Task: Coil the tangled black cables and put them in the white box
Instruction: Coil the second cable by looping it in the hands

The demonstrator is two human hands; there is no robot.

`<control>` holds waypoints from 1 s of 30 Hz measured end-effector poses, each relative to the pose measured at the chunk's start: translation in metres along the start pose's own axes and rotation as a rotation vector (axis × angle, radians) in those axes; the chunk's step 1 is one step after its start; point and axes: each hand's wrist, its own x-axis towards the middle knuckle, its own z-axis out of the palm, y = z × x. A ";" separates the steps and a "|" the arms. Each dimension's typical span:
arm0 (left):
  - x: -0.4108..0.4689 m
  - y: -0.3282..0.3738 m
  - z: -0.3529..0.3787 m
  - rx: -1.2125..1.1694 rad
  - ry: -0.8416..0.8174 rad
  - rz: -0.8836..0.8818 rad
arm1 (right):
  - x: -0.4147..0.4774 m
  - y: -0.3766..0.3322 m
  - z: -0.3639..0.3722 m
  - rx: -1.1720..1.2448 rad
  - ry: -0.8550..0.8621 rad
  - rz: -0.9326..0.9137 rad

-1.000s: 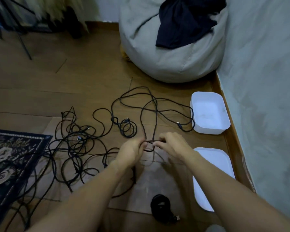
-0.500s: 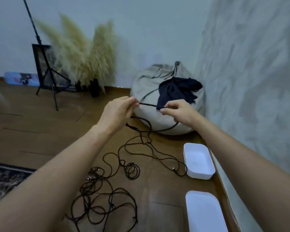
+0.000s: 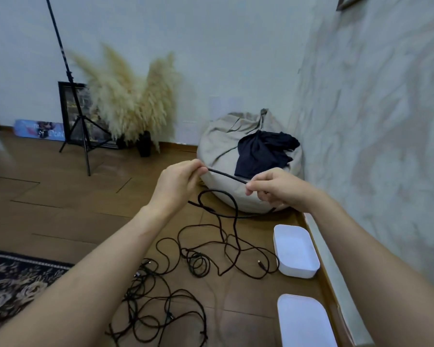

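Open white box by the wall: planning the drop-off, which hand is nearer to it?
Right. The right hand is up above the open white box, slightly to its left; the left hand is farther left. Both pinch one black cable.

Left hand (image 3: 176, 181) and right hand (image 3: 278, 189) lifted from low over the floor (image 3: 60, 221) to in front of the bean bag (image 3: 218, 146), now spread wider apart, longer stretch of black cable (image 3: 227, 175) drawn between them, its loops pulled up off the floor below

black cables (image 3: 226, 175) lie tangled, one stretch taut in the air; white box (image 3: 298, 270) sits open just beside.
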 end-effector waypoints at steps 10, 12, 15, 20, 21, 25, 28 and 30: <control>-0.030 0.009 0.025 -0.579 -0.447 -0.449 | 0.017 0.016 0.026 0.503 0.333 -0.092; -0.034 0.011 0.032 -0.521 -0.451 -0.436 | 0.014 0.018 0.027 0.556 0.313 -0.079; -0.038 0.010 0.044 -0.415 -0.438 -0.427 | 0.011 0.019 0.025 0.637 0.272 -0.075; -0.038 0.006 0.058 -0.348 -0.458 -0.437 | 0.006 0.019 0.022 0.630 0.269 -0.087; -0.037 0.006 0.058 -0.344 -0.446 -0.440 | 0.004 0.020 0.021 0.598 0.273 -0.090; -0.032 0.007 0.060 -0.251 -0.346 -0.461 | -0.003 0.031 0.015 0.347 0.258 -0.037; -0.032 0.005 0.060 -0.120 -0.300 -0.469 | -0.005 0.041 0.012 0.217 0.268 -0.012; -0.032 0.003 0.061 -0.050 -0.316 -0.444 | -0.006 0.045 0.011 0.193 0.287 0.013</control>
